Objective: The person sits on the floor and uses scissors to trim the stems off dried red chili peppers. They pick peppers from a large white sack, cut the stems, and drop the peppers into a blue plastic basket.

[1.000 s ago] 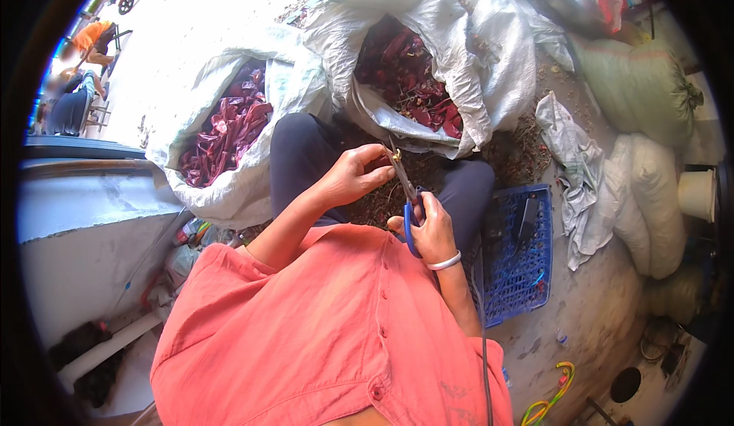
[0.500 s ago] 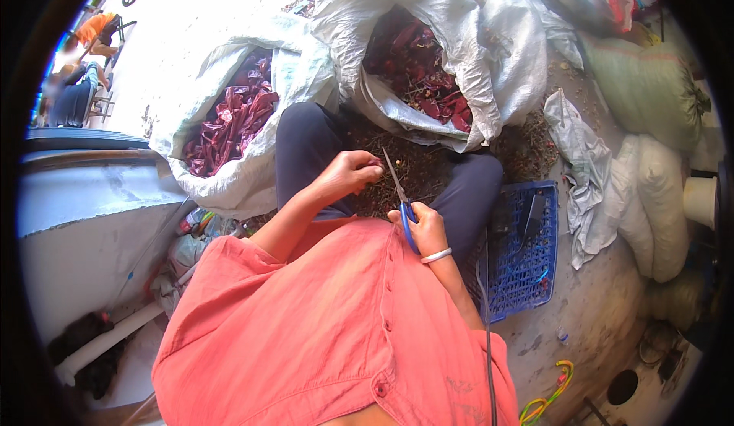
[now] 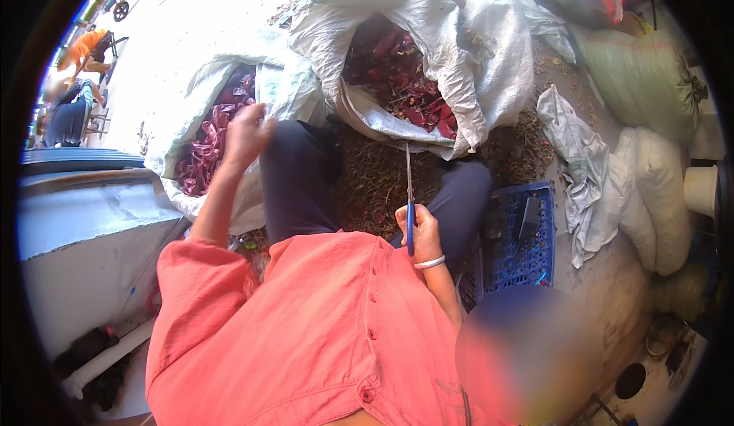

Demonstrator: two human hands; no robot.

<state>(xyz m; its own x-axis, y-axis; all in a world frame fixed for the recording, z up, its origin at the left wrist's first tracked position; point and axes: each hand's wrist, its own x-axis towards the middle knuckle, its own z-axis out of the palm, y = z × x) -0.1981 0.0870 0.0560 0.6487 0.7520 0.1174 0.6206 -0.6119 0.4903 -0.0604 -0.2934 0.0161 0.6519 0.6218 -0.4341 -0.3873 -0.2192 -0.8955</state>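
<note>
My right hand (image 3: 420,233) is closed around blue-handled scissors (image 3: 410,189), whose blades point away from me and look closed. My left hand (image 3: 246,137) is lifted at the near right side of the left white sack (image 3: 287,93). Motion smears its fingers, so I cannot make out whether they hold anything. Dark red, wrinkled dried chili peppers (image 3: 202,154) fill that sack's mouth. A second white sack (image 3: 474,51), farther right, gapes over more dark red peppers (image 3: 436,108) mixed with pale stem bits.
Brown stem scraps (image 3: 375,170) litter the floor between my knees. Beside my right leg stands a blue plastic crate (image 3: 520,273) with dark items in it. Stuffed sacks (image 3: 634,82) line the right side. A smeared round patch (image 3: 527,357) hides the lower right.
My left hand has swung from beside the scissor tips out to the left sack. The scissors have turned straighter ahead, and their blades have come together.
</note>
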